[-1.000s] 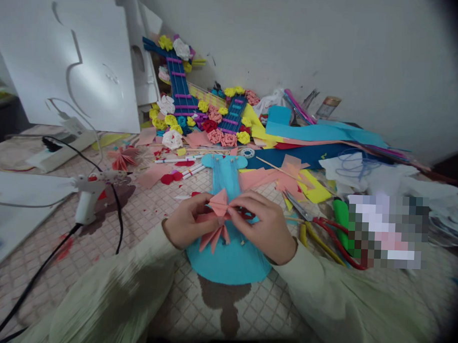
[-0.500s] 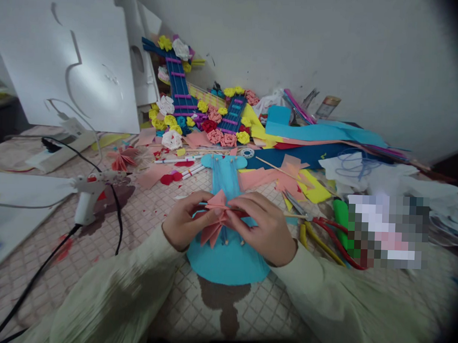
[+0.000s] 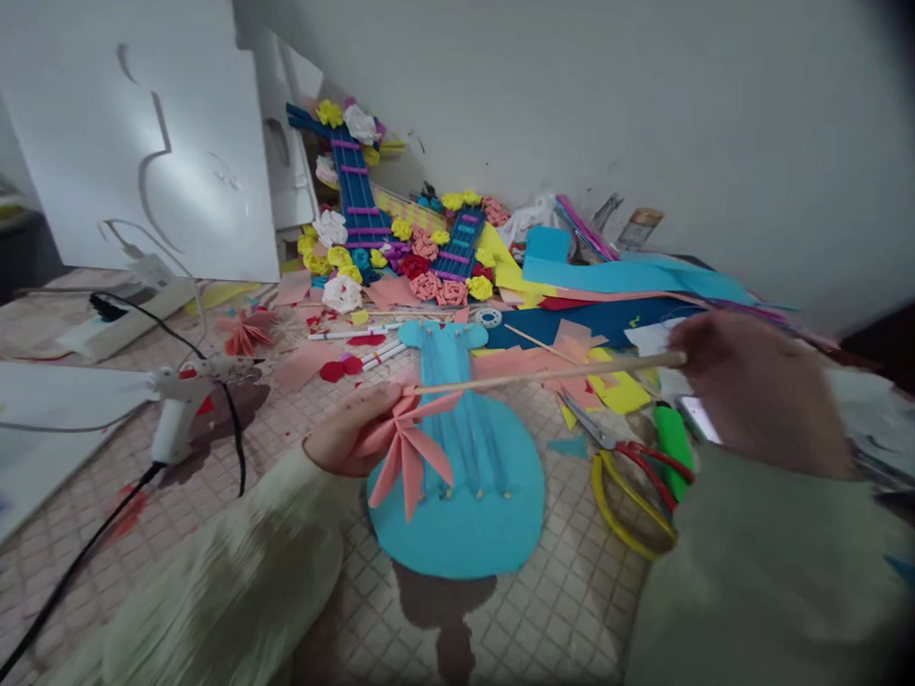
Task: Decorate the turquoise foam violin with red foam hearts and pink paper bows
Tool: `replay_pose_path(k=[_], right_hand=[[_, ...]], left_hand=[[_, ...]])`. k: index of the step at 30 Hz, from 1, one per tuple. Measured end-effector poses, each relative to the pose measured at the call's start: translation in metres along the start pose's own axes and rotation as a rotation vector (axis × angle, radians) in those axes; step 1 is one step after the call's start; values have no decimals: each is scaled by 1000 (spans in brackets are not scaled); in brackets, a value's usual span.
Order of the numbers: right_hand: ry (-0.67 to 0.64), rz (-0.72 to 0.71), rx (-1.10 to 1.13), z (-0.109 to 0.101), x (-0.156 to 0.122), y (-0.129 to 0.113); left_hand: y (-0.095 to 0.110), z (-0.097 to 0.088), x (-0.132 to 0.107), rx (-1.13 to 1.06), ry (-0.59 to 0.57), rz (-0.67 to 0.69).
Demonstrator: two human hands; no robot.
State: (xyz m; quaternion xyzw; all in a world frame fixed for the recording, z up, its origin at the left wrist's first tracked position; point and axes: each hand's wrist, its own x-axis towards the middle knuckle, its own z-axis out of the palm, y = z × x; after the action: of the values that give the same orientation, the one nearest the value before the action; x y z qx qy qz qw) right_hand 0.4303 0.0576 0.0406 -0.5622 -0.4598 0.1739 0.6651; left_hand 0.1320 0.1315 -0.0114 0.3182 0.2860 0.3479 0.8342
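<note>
My left hand [image 3: 349, 434] pinches a pink folded-paper flower [image 3: 407, 449], its pleats fanned downward. A thin wooden stick [image 3: 553, 374] runs from the flower's top out to the right. My right hand [image 3: 763, 394], smeared by motion, grips the stick's far end. Whether the stick's left tip lies inside the flower or against the fingers, I cannot tell. Under the flower lies a light-blue guitar-shaped cutout [image 3: 457, 543] with blue strings and small wooden pegs.
Scissors [image 3: 634, 459] with red and yellow handles lie beside a green tube [image 3: 671, 451] at right. At left are a hot glue gun [image 3: 176, 413], its black cord, and another pink paper flower [image 3: 246, 331]. Decorated paper guitars [image 3: 362, 195] and paper scraps [image 3: 528, 363] fill the back.
My right hand has swung far to the right and up with the stick's end. My left hand has shifted slightly left with the flower, uncovering more of the blue cutout.
</note>
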Motion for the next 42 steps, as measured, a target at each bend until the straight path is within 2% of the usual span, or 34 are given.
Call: replay_pose_path(k=[2,3,5,7,8,11,14,19,28,34,42], right_hand=[[-149,101,4,22,-10,13],[-339,191,4,38,-18,18],[-606,292,107,69,-37,23],[-769,404,297,95,-56,25],[-791,430,346,104,-64,25],[-763,531,445,116,-77,26],[-740,539,507,115,-79,28],[-799,566,570,114,-82,26],[-756,572,575,115,-84,29],[-846,562,554,113,-87,29],[-713,553,469,113,-85,22]], left_hand=[[-2,0,-1,-63,-2,-70],[-4,0,-1,-73,-4,-106],[-8,0,-3,-57,-17,-151],[-11,2,-5,-9,-47,-160],[-13,3,-6,18,-58,-155],[-15,6,-7,95,-83,-106],[-14,7,-6,136,-103,-63],[-14,8,-6,160,-132,-129],[-16,5,-7,148,-83,-177],[-15,7,-7,152,-158,-155],[-17,-1,0,232,-130,-44]])
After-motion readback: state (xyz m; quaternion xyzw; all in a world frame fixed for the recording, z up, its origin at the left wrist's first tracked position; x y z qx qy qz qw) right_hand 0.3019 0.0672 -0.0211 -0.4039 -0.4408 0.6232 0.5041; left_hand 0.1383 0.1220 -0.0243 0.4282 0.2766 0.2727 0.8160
